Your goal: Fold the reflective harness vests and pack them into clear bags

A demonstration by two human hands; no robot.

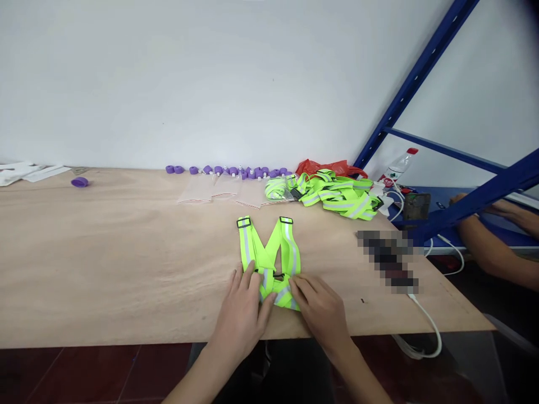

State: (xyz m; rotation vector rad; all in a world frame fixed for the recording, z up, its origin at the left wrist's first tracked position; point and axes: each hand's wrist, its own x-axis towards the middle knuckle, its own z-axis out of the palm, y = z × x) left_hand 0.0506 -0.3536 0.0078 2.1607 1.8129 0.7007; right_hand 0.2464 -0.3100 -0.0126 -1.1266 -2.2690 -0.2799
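Note:
A fluorescent yellow-green reflective vest [266, 258] made of straps with silver stripes lies folded flat on the wooden table, near its front edge. Two black strap buckles sit at its far ends, and a dark clip shows in the middle. My left hand [242, 306] rests on the vest's left side with fingers apart, the thumb on the lower straps. At the right side, my right hand [320, 306] pinches the edge of the straps between thumb and fingers. Part of the vest's lower sides is hidden under my hands.
Behind lie a pile of similar straps [345, 196], a red bag [328, 166], clear plastic bags [197, 189] and several purple caps [219, 170]. A pixelated dark object [389, 262] with a white cable lies right. Beyond the blue frame [446, 148] are another person's arms [492, 247].

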